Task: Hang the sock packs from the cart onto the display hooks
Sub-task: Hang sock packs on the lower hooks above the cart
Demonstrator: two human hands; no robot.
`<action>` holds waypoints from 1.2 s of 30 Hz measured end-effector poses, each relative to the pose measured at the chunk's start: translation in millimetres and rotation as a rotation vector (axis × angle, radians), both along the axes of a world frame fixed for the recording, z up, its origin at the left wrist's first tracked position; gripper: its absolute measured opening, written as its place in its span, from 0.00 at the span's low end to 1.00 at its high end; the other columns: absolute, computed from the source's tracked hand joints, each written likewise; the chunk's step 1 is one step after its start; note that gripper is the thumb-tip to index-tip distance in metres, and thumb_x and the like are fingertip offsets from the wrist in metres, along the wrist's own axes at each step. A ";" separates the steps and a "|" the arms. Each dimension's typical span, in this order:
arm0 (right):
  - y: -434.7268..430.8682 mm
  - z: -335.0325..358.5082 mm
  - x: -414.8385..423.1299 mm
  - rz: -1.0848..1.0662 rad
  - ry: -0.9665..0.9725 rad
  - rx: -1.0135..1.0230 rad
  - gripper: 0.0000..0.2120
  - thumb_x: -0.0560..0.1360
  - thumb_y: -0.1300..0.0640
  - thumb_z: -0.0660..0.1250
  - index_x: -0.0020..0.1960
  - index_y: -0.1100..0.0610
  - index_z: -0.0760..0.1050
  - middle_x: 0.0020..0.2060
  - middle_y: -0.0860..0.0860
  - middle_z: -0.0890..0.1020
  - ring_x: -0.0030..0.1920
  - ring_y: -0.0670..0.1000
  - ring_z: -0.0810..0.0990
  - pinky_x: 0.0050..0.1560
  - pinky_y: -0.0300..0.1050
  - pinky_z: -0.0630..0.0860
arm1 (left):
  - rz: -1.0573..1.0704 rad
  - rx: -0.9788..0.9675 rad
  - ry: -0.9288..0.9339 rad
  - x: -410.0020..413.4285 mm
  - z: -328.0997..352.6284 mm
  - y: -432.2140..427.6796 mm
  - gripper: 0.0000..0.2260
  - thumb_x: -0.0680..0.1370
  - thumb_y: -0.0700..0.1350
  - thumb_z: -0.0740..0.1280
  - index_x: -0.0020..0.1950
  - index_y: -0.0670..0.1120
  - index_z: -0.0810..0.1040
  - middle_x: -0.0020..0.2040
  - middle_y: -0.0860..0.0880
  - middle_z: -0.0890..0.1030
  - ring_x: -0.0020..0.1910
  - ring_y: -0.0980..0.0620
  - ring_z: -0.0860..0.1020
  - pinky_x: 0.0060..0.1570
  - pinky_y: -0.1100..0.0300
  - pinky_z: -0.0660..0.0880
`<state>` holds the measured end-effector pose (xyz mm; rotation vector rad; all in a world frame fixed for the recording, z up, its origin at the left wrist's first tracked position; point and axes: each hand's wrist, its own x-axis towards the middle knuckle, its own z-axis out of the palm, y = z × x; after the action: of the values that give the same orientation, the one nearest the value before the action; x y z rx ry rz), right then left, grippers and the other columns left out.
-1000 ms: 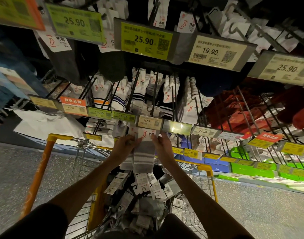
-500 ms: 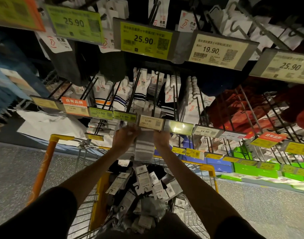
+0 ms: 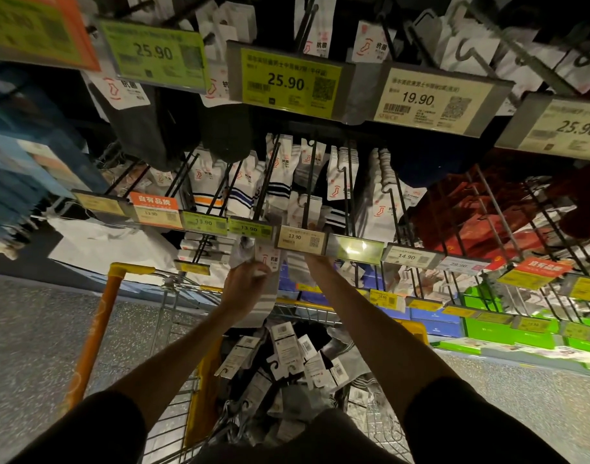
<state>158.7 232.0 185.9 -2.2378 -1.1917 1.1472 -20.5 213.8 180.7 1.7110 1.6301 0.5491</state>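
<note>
At the centre of the frame, the left hand (image 3: 245, 287) grips a white grey-striped sock pack (image 3: 270, 296) just below a 13.90 price label (image 3: 302, 241). The right hand (image 3: 315, 260) reaches behind that label towards a display hook (image 3: 308, 195); its finger state cannot be told. More sock packs (image 3: 286, 358) fill the yellow-rimmed cart (image 3: 132, 268) at the lower centre.

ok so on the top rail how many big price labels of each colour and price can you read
yellow-green rectangular 25.90 labels: 2
cream rectangular 25.90 label: 1
cream rectangular 19.90 label: 1
total: 4
orange-edged label at far left: too blurred to read
</note>
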 end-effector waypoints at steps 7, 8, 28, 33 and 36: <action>-10.5 -23.8 -20.6 -0.281 0.144 0.173 0.11 0.80 0.55 0.62 0.57 0.60 0.77 0.52 0.58 0.80 0.52 0.57 0.78 0.51 0.52 0.77 | -0.071 -0.082 -0.387 1.0 13.4 -12.5 0.23 0.79 0.34 0.65 0.61 0.57 0.60 0.54 0.54 0.76 0.49 0.56 0.79 0.38 0.66 0.80; -23.5 -27.5 -21.2 -0.239 0.223 0.124 0.10 0.79 0.56 0.62 0.52 0.61 0.79 0.45 0.56 0.81 0.46 0.56 0.78 0.46 0.50 0.75 | -0.065 -0.126 -0.462 0.8 11.9 -14.4 0.29 0.77 0.30 0.66 0.65 0.56 0.57 0.55 0.54 0.75 0.51 0.56 0.79 0.39 0.66 0.80; -86.3 5.4 -8.1 -0.222 0.633 0.412 0.10 0.78 0.58 0.68 0.57 0.62 0.80 0.49 0.55 0.85 0.47 0.52 0.85 0.46 0.48 0.82 | -0.113 -0.411 -0.675 19.0 24.7 -20.8 0.10 0.81 0.38 0.64 0.63 0.44 0.75 0.56 0.46 0.82 0.51 0.53 0.82 0.45 0.61 0.80; -66.9 10.5 -14.3 -0.244 0.539 0.451 0.08 0.77 0.55 0.70 0.55 0.54 0.81 0.50 0.53 0.85 0.50 0.54 0.84 0.52 0.54 0.81 | 0.022 -0.353 -0.670 24.6 21.1 -8.5 0.11 0.80 0.39 0.66 0.63 0.41 0.76 0.57 0.44 0.83 0.55 0.47 0.82 0.51 0.56 0.80; -59.8 6.8 -17.8 -0.253 0.466 0.449 0.09 0.77 0.54 0.70 0.56 0.54 0.80 0.51 0.52 0.85 0.51 0.52 0.84 0.53 0.51 0.81 | 0.067 -0.350 -0.641 26.7 16.8 -4.2 0.12 0.80 0.40 0.67 0.63 0.40 0.75 0.58 0.42 0.82 0.57 0.42 0.81 0.58 0.45 0.79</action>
<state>140.9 172.2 192.7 -1.6145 -0.8425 1.0867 6.2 209.6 197.5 1.0760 1.2273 0.7071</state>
